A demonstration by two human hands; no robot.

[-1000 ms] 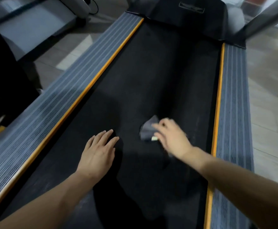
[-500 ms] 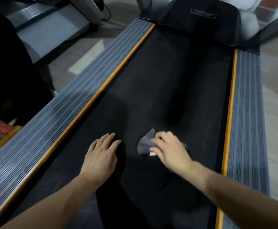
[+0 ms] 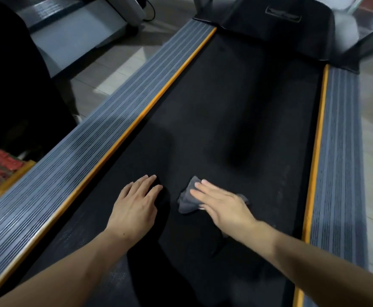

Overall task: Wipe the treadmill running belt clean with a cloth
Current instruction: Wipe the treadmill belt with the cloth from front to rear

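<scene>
The right hand (image 3: 222,203) lies flat on the grey cloth (image 3: 187,201), fingers straight and together, pressing it down onto the black running belt (image 3: 236,111) rather than gripping it; a second ago those fingers were more bent over the cloth, and the cloth sat nearer the right-hand orange strip (image 3: 316,138). It now lies around the belt's middle line, closer to the left hand (image 3: 137,206), so the stroke appears to be running from right to left across the belt. The left hand has hardly moved: it rests palm down on the belt just beside the cloth, fingers extended and holding nothing, seemingly propping the person's weight. Part of the cloth pokes out ahead of and to the left of the right fingers, with a small corner showing behind the hand. Faint pale marks remain on the belt toward the right edge, and the whole long stretch up to the motor cover (image 3: 278,23) shows no sign of being reached, so the wiping looks to be at an early stage. The ribbed grey side rails (image 3: 106,138) flank the belt on both sides.
</scene>
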